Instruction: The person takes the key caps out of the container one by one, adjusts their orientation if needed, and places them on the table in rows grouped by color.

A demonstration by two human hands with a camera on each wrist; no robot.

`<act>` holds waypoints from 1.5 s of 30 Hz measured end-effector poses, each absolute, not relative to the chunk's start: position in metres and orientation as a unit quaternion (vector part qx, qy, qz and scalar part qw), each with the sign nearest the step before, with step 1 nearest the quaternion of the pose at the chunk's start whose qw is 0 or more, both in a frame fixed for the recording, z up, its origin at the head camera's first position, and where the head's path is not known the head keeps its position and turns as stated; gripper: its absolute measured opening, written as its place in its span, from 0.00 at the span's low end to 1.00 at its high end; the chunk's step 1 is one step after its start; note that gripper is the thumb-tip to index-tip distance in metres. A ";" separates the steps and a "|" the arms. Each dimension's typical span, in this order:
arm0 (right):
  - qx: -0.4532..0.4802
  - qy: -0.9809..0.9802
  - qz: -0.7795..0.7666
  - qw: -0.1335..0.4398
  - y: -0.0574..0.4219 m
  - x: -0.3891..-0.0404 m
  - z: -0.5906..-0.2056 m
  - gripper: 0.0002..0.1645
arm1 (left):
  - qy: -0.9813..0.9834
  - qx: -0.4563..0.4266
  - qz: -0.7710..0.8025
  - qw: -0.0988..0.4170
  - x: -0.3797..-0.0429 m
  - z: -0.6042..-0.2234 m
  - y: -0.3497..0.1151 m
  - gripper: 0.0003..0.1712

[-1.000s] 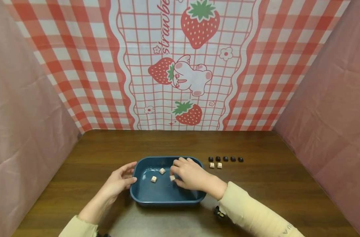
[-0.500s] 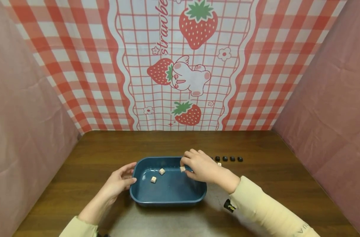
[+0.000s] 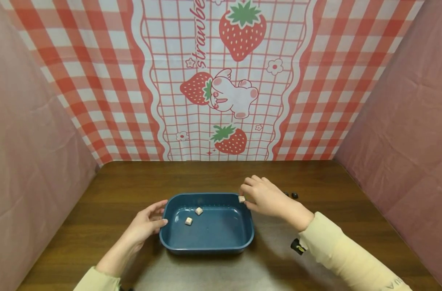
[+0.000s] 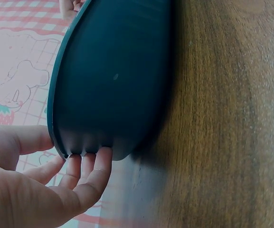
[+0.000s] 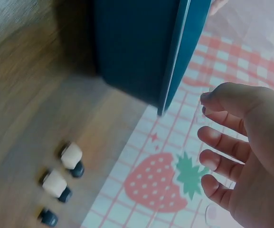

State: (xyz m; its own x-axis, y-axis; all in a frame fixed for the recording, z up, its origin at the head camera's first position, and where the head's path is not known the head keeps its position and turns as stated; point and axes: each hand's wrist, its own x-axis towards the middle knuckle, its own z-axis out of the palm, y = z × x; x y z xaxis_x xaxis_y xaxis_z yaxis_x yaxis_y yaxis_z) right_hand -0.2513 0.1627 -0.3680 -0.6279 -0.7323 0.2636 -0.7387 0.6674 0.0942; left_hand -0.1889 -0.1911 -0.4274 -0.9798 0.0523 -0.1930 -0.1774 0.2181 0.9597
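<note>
A blue rectangular tray lies on the table with two cream keycaps inside, one keycap behind the other keycap. At its left end my left hand holds the rim, thumb at the edge and fingertips against the outer wall. My right hand pinches a third cream keycap between thumb and forefinger, over the tray's back right corner. In the right wrist view the fingers curve near the tray's end, and that keycap is mostly hidden.
Right of the tray, black keycaps stand in a row, mostly behind my right hand. The right wrist view shows two cream keycaps beside black ones. A strawberry-print cloth hangs behind the wooden table.
My right hand has lifted the cream keycap from the tray's floor and carried it right and back to the corner. The left hand stays at the tray's left end.
</note>
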 end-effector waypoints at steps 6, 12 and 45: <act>0.397 -0.903 0.027 0.163 0.182 -0.256 -0.370 0.10 | 0.775 -0.042 0.624 0.095 -0.188 -0.428 -0.190 0.33; 0.375 -0.911 0.036 0.166 0.202 -0.259 -0.372 0.10 | 0.775 -0.042 0.623 0.096 -0.188 -0.427 -0.190 0.33; 0.276 -0.952 0.041 0.126 0.266 -0.277 -0.436 0.10 | 0.778 -0.048 0.619 0.094 -0.190 -0.427 -0.190 0.33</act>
